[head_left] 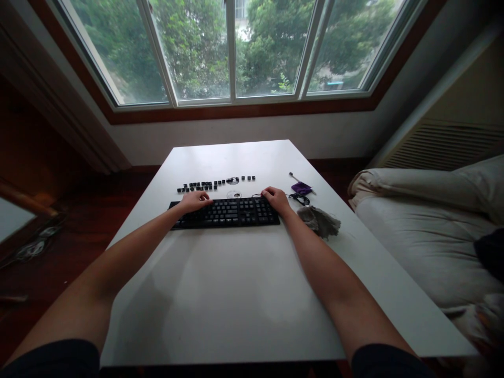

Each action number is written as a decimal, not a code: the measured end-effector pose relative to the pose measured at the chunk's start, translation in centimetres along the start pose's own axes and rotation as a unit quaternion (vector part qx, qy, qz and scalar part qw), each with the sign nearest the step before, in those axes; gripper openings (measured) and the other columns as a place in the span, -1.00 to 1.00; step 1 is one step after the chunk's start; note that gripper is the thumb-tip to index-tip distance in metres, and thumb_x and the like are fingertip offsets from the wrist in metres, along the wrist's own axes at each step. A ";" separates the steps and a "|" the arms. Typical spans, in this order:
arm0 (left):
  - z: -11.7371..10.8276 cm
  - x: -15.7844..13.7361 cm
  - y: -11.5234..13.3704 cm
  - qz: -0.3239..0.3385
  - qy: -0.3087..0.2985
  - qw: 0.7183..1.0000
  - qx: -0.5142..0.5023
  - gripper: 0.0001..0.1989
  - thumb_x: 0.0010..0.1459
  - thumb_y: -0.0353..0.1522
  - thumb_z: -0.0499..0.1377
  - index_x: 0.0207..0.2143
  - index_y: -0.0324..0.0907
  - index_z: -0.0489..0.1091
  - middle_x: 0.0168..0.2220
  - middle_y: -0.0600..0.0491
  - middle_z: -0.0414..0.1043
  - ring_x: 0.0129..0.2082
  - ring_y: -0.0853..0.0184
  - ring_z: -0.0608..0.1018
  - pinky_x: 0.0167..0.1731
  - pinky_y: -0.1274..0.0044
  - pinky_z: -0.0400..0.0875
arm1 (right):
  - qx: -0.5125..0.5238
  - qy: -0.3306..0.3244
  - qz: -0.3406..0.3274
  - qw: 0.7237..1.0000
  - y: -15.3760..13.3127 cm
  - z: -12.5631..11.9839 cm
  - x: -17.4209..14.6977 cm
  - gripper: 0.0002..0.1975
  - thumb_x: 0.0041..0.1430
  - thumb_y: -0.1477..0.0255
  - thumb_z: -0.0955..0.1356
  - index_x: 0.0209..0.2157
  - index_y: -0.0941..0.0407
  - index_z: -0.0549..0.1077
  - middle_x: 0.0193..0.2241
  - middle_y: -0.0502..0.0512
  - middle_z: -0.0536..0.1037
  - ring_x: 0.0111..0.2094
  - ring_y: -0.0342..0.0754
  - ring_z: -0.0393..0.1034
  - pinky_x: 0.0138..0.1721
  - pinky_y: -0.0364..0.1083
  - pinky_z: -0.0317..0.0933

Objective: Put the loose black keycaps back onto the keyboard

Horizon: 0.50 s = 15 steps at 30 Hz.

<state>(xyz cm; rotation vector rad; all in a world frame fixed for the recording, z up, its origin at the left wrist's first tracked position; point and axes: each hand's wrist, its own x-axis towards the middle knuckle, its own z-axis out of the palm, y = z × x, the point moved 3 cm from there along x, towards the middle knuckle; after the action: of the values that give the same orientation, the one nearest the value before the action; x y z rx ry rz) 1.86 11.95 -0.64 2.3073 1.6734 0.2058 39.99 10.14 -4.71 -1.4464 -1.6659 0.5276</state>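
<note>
A black computer keyboard (230,212) lies flat on the white table, long side towards me. Over its far left part is my left hand (192,201), fingers curled and the thumb close to the keys. Whatever may be between those fingertips is too small to make out. At the far right corner my right hand (276,199) is closed on the keyboard's back edge. Beyond the keyboard several loose black keycaps (200,186) lie in rows, with a clear round dish (233,194) holding something dark nearby.
Right of the keyboard are a grey cloth (319,221), a coiled black cable (300,199), a purple cloth (302,188) and a small brush (292,175). The white table (228,294) stands before a window, with a beige sofa (409,231) along its right side.
</note>
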 end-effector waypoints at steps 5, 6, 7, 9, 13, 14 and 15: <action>0.5 -0.4 0.5 0.009 0.015 0.998 0.063 -0.54 0.21 0.05 0.10 -0.16 -0.08 0.56 -0.12 -0.03 0.59 -0.11 0.15 0.55 -0.19 0.43 0.29 | -0.002 -0.004 -0.001 1.000 -0.1 0.0 0.0 -0.68 0.17 0.17 0.31 -0.39 0.08 0.59 -0.46 0.01 0.57 -0.38 -0.04 0.38 -0.28 -0.09 0.20; 0.5 -0.5 0.7 0.023 0.030 0.996 0.082 -0.54 0.23 0.04 0.10 -0.15 -0.08 0.56 -0.10 -0.04 0.58 -0.09 0.13 0.54 -0.16 0.40 0.28 | -0.002 -0.003 -0.001 1.000 -0.1 0.0 0.0 -0.68 0.17 0.17 0.31 -0.39 0.08 0.59 -0.46 0.01 0.57 -0.38 -0.04 0.38 -0.28 -0.09 0.20; 0.5 -0.7 0.9 0.037 0.043 0.994 0.098 -0.55 0.24 0.03 0.09 -0.14 -0.09 0.55 -0.09 -0.06 0.57 -0.07 0.12 0.53 -0.13 0.39 0.27 | -0.003 -0.003 -0.001 1.000 -0.1 0.0 0.0 -0.68 0.17 0.17 0.30 -0.39 0.08 0.58 -0.46 0.02 0.57 -0.37 -0.04 0.38 -0.28 -0.09 0.20; 0.5 -1.0 1.1 0.056 0.054 0.990 0.119 -0.56 0.25 0.01 0.09 -0.12 -0.09 0.54 -0.09 -0.07 0.55 -0.06 0.11 0.52 -0.11 0.37 0.26 | -0.006 -0.002 -0.001 1.000 0.0 0.0 0.0 -0.68 0.17 0.17 0.31 -0.39 0.08 0.58 -0.46 0.02 0.57 -0.37 -0.04 0.39 -0.29 -0.09 0.19; 0.3 -0.6 1.1 0.072 0.041 0.991 0.105 -0.63 0.23 -0.03 0.13 -0.15 -0.06 0.54 -0.15 -0.01 0.54 -0.14 0.16 0.52 -0.18 0.40 0.29 | -0.010 -0.003 -0.001 1.000 0.1 -0.1 0.0 -0.68 0.18 0.17 0.30 -0.38 0.08 0.59 -0.46 0.01 0.57 -0.37 -0.04 0.39 -0.28 -0.09 0.19; 0.1 -0.3 1.2 0.075 0.054 0.991 0.102 -0.66 0.23 -0.06 0.15 -0.16 -0.06 0.53 -0.16 0.00 0.54 -0.15 0.17 0.51 -0.17 0.40 0.29 | -0.011 -0.002 -0.001 1.000 0.1 -0.1 0.0 -0.68 0.18 0.17 0.30 -0.38 0.08 0.59 -0.46 0.02 0.57 -0.37 -0.04 0.39 -0.28 -0.09 0.20; 0.0 0.1 1.4 0.077 0.073 0.989 0.103 -0.70 0.22 -0.10 0.16 -0.16 -0.06 0.53 -0.16 0.00 0.53 -0.14 0.17 0.50 -0.15 0.39 0.29 | -0.011 -0.002 0.000 1.000 0.1 -0.1 0.0 -0.67 0.18 0.17 0.30 -0.38 0.08 0.59 -0.46 0.02 0.58 -0.36 -0.04 0.39 -0.28 -0.09 0.20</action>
<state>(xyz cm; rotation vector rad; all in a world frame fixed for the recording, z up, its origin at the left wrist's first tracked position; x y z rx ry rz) 3.12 11.66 -0.23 2.6370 1.6517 0.2512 40.08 10.17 -4.70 -1.4619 -1.6806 0.5144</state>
